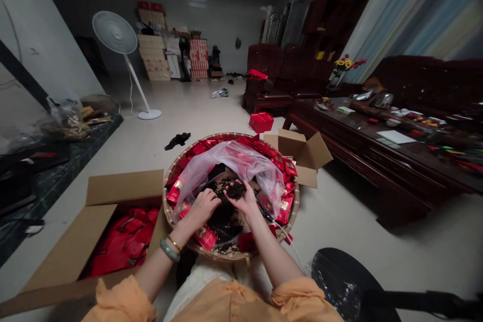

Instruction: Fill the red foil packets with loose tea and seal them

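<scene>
Step in hand looks like working thru a heap of dark crumbly loose leaves, prob. tea (222, 219), which lies in the middle of a round woven bamboo tray (231, 136), w/ a crumpled clear plastic bag (226, 166) draped across its far side and shiny red foil sachets (284, 165) ringed inside the rim. R hand (241, 198) is cupped, fingers curled most of the way shut around a small clump of the leaves, just above the heap. L hand (204, 206) is part open, fingers bent down onto the heap right beside the R hand; can't tell if it's pinching any. Next move calls for keeping that clump cupped low over the tray so crumbs drop back on the heap, not the floor. Open brown cardboard box (124, 185) by the L knee is full of flat red packets (124, 241); a 2nd open brown cardboard box (298, 148) sits just behind the tray. Orange sleeves (116, 302) are pushed back, green bead bangle (169, 250) on L wrist.
</scene>
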Demonstrator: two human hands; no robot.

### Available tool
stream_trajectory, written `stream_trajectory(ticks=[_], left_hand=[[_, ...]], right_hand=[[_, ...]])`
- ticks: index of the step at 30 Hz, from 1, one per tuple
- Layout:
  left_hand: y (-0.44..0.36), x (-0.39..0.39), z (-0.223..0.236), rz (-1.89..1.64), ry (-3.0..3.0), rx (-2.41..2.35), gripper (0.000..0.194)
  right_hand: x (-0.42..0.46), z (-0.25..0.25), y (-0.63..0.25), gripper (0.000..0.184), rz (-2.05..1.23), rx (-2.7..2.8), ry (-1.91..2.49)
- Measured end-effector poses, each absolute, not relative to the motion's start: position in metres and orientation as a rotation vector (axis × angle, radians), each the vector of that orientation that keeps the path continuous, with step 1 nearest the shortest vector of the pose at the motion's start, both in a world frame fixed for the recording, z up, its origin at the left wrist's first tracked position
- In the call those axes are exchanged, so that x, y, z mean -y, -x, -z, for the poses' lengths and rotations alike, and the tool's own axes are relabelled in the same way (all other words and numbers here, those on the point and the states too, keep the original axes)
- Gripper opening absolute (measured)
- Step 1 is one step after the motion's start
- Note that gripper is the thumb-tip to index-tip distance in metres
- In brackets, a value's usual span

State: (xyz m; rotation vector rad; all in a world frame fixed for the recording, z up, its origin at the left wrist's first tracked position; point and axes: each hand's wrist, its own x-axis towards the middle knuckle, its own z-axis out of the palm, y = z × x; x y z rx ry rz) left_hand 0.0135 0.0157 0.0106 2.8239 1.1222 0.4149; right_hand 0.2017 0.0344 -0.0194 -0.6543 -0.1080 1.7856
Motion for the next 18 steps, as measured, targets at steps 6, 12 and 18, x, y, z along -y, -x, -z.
stream_trajectory(ticks=[6,12,18], left_hand=[[-0.022,-0.027,-0.004,-0.483,-2.866,-1.053,0.022],[-0.029,-0.038,0.001,-0.535,-2.905,-0.967,0.024],[-0.026,-0.041,-0.004,-0.580,-2.844,-0.954,0.026]], right_hand=[[-0.037,-0.008,-0.189,0.021,-1.800,0.099,0.538],[-0.044,-0.018,-0.171,0.022,-1.743,0.311,0.605],[-0.049,-0.019,-0.171,0.019,-1.672,0.304,0.654]])
